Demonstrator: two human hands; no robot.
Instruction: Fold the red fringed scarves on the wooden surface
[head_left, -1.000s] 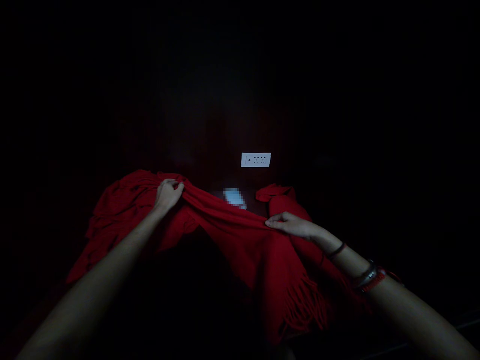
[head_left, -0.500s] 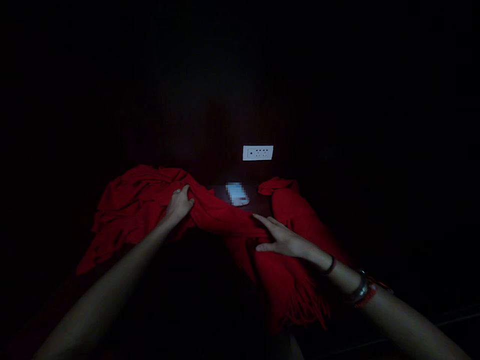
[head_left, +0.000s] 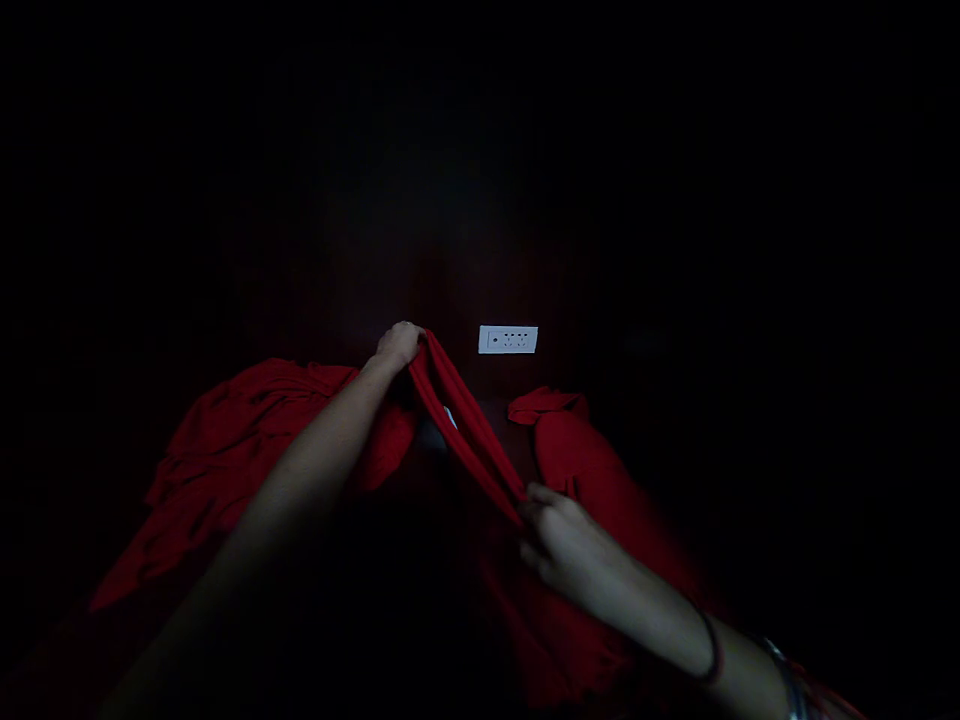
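A red scarf [head_left: 466, 400] is stretched on a slant between my hands, its band doubled with a narrow gap along the middle. My left hand [head_left: 400, 345] pinches the raised upper end. At the lower right, my right hand [head_left: 574, 550] grips the other end, its fingers slightly blurred and partly hidden. Through the gap shows a pale sliver of the phone [head_left: 450, 416], with most of it covered by the cloth. To the left, a wrinkled heap of red fabric [head_left: 247, 430] lies partly behind my left forearm. Whether it joins the scarf I cannot tell.
More red cloth [head_left: 592, 460] lies in a thick fold on the right, beside and behind my right hand. A white socket plate [head_left: 508, 340] is on the dark wall ahead. Deep darkness hides the surroundings.
My left hand has lifted its part of the scarf up and to the right. My right hand, open before, has closed on the cloth, moving lower. The phone is now mostly covered.
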